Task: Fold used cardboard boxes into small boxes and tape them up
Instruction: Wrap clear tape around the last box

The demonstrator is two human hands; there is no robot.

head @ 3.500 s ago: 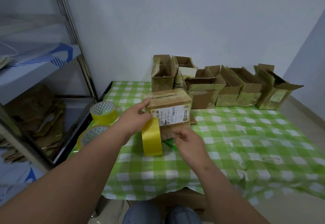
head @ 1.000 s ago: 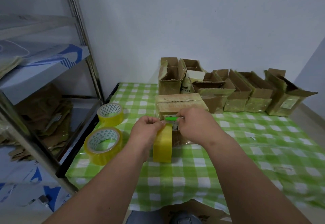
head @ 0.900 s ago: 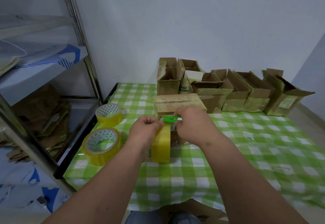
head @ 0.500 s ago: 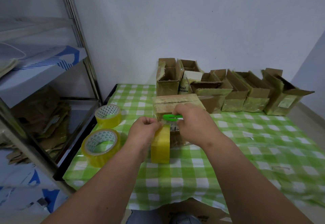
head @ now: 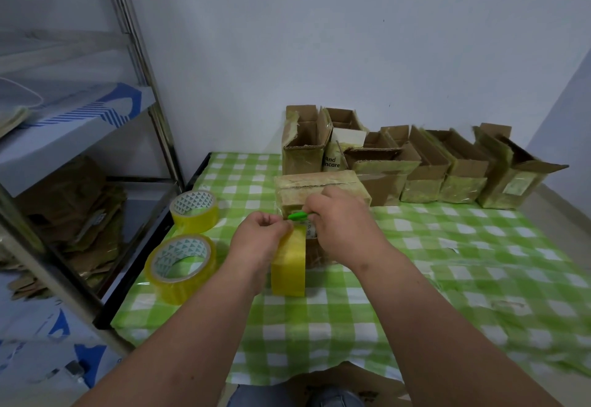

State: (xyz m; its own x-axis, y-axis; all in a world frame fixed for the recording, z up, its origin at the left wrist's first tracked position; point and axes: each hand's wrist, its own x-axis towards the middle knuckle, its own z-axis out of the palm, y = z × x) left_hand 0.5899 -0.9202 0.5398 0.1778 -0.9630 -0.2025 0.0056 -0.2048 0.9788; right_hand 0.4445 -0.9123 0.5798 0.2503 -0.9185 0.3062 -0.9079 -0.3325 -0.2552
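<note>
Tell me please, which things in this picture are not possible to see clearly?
Head view only:
- Green cutter: only one end shows; right hand covers the rest.
- Box label: mostly behind the hands, print too small.
- Tape roll held by left hand: seen edge-on, core hidden.
- Right side of tablecloth: blurred.

Single head-worn view, looking forward and down, close over the table [head: 351, 326], wall behind, shelf [head: 73, 125] at left edge, forearms entering from below
</note>
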